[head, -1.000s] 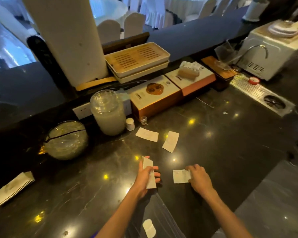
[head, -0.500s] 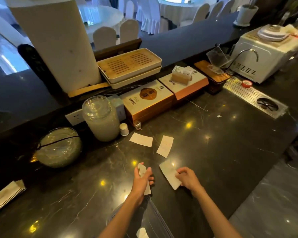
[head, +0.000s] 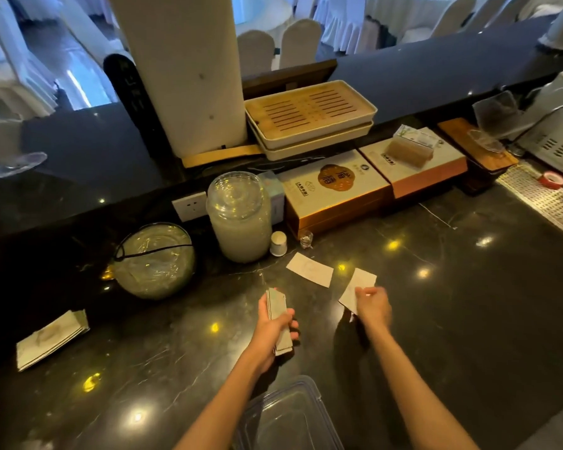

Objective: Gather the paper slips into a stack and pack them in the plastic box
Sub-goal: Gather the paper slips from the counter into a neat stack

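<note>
Head view, read by us from left to right.

Folded papers (head: 51, 338): well to the left of both hands on the counter (head: 468, 319); we cannot tell whether they belong to the task.

Left hand (head: 270, 332): closed around the stack (head: 278, 316), thumb on one face and fingers curled over the other, the stack standing on its long edge and leaning away from us. We judge the stack light and thin, stiff enough held together, yet apt to fan or slide apart; best clamped across its middle, as it is.

Box (head: 286, 417): clear plastic, open, just behind the left wrist and between the two forearms, nearest to us.

Loose slip (head: 309, 269): flat on the counter, beyond and between the hands, touched by neither. We judge a single slip limp and hard to lift off polished stone; better slid or raised by a corner.

Right hand (head: 369, 302): fingers pinched on the near end of another slip (head: 358, 285), whose far end reaches away; we cannot tell if it is off the counter.
</note>
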Demonstrator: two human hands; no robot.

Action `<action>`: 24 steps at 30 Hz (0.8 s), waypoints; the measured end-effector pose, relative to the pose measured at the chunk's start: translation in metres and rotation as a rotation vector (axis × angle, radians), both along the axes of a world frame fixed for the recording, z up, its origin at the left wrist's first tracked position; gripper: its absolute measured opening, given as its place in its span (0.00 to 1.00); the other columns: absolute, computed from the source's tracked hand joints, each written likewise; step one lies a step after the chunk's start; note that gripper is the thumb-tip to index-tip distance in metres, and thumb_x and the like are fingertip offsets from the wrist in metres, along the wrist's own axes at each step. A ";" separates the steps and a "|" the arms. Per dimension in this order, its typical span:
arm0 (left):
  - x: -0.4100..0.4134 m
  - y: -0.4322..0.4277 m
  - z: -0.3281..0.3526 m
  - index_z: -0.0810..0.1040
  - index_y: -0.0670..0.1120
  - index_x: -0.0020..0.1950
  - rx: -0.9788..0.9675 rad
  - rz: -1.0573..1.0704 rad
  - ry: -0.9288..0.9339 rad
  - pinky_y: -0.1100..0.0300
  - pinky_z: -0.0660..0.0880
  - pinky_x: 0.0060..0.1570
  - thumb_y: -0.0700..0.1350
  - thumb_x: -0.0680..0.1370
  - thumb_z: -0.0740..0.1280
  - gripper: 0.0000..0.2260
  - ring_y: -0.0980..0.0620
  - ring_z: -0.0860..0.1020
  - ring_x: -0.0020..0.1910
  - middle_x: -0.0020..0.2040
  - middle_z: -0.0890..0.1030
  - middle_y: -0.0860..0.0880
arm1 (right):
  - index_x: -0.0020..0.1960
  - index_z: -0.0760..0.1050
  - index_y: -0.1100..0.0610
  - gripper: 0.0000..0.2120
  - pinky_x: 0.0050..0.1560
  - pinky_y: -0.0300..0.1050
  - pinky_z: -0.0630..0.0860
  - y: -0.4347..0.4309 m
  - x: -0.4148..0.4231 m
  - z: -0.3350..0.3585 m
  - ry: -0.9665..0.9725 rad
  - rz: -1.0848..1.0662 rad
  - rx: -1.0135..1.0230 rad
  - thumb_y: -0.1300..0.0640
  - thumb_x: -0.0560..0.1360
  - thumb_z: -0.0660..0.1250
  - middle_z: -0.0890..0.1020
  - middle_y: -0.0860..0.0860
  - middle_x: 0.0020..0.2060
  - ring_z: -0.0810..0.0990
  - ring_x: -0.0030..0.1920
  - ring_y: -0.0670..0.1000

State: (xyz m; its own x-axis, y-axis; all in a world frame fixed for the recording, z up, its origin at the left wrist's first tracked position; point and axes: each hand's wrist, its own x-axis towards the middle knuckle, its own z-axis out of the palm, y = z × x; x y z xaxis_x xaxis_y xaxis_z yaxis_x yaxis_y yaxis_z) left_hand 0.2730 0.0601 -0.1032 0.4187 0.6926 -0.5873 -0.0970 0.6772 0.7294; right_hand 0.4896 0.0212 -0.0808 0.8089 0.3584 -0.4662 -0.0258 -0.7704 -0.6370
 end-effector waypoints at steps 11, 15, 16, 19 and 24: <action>0.000 0.008 0.000 0.67 0.53 0.68 -0.203 0.144 -0.174 0.49 0.81 0.38 0.51 0.77 0.70 0.22 0.45 0.80 0.38 0.47 0.78 0.40 | 0.68 0.67 0.60 0.25 0.63 0.59 0.74 0.018 0.017 -0.019 0.003 0.084 -0.118 0.58 0.74 0.72 0.73 0.63 0.66 0.74 0.64 0.64; -0.005 0.010 0.009 0.65 0.53 0.69 -0.231 -0.004 -0.158 0.46 0.83 0.43 0.61 0.75 0.67 0.26 0.42 0.82 0.44 0.52 0.76 0.38 | 0.65 0.74 0.52 0.14 0.56 0.51 0.77 0.008 0.010 0.002 0.257 0.392 0.292 0.59 0.80 0.64 0.78 0.58 0.64 0.78 0.59 0.55; -0.007 0.010 0.012 0.66 0.52 0.70 -0.239 -0.057 -0.155 0.45 0.83 0.45 0.64 0.76 0.65 0.27 0.41 0.81 0.46 0.54 0.75 0.37 | 0.62 0.76 0.48 0.12 0.55 0.49 0.78 0.009 0.005 0.013 0.348 0.534 0.313 0.59 0.80 0.63 0.79 0.56 0.63 0.78 0.59 0.53; -0.011 0.011 0.017 0.72 0.47 0.72 -0.315 -0.245 -0.226 0.44 0.81 0.50 0.71 0.76 0.57 0.35 0.40 0.81 0.51 0.59 0.76 0.35 | 0.62 0.78 0.50 0.12 0.56 0.40 0.76 0.019 -0.011 0.047 0.347 1.079 0.200 0.57 0.81 0.62 0.80 0.46 0.55 0.78 0.56 0.46; -0.011 0.011 0.027 0.81 0.49 0.65 -0.320 -0.410 -0.287 0.42 0.79 0.57 0.72 0.75 0.58 0.33 0.40 0.82 0.55 0.56 0.84 0.41 | 0.60 0.81 0.52 0.12 0.64 0.46 0.66 0.045 -0.048 0.066 -0.074 1.617 -0.104 0.58 0.79 0.65 0.73 0.46 0.50 0.67 0.58 0.49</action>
